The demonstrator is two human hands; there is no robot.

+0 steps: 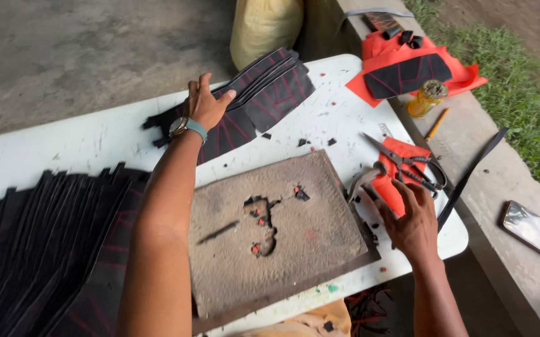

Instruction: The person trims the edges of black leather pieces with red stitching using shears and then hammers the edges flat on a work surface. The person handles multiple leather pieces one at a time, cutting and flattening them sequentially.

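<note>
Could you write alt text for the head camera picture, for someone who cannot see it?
A person's left hand rests on a stack of black pieces with red lines on a white table, while the right hand reaches near scissors. A worn brown cutting board lies between.

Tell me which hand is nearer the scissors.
Right. The right hand lies just below the scissors, fingertips almost at the handles. The left hand is far across the table, on the stack of dark pieces.
</note>
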